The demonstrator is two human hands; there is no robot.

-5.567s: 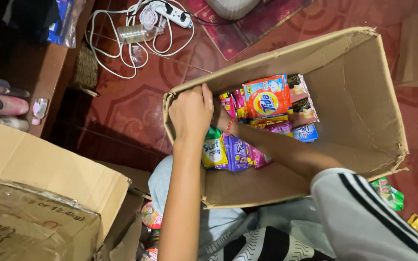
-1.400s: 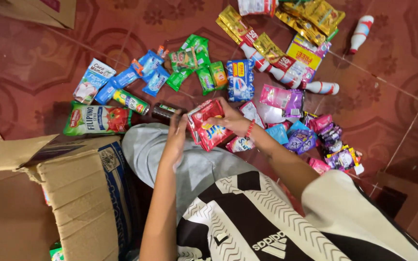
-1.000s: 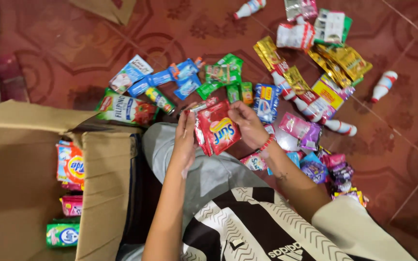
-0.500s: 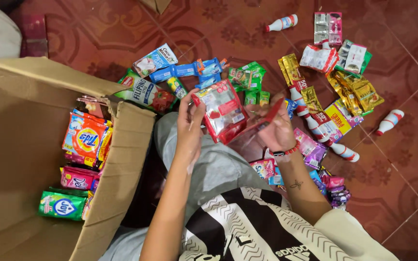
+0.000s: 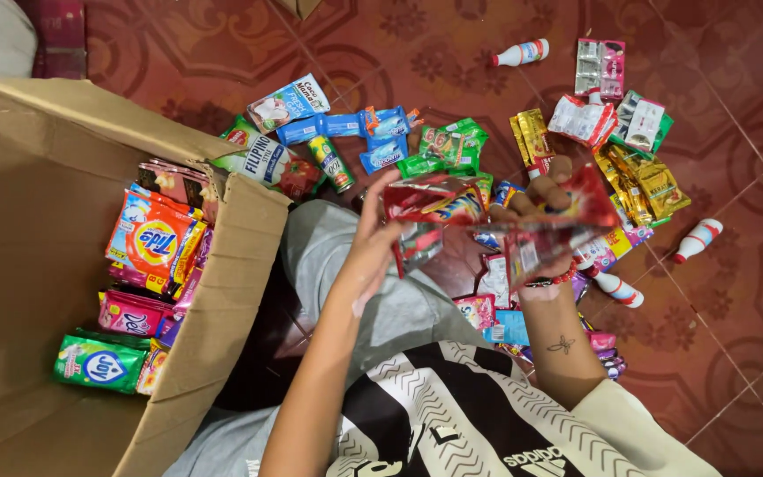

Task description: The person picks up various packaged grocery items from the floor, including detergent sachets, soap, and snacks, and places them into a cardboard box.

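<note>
A strip of red sachets (image 5: 452, 208) is stretched between both my hands above my lap. My left hand (image 5: 371, 243) grips its left end. At the other end, my right hand (image 5: 545, 212) holds it, with a red bracelet on that wrist. A large cardboard box (image 5: 231, 291) lies open at my left, with orange, pink and green sachet packs (image 5: 147, 243) inside it.
Many small packets lie spread on the red patterned floor: blue ones (image 5: 373, 137), green ones (image 5: 448, 146), yellow ones (image 5: 646, 181) and white-and-pink ones (image 5: 598, 75). Small white bottles (image 5: 523, 53) lie among them, another (image 5: 698, 238) at the right.
I picked the red sachet strip up off the floor pile and pulled it out between both hands. The view swung left, bringing the open box into sight.
</note>
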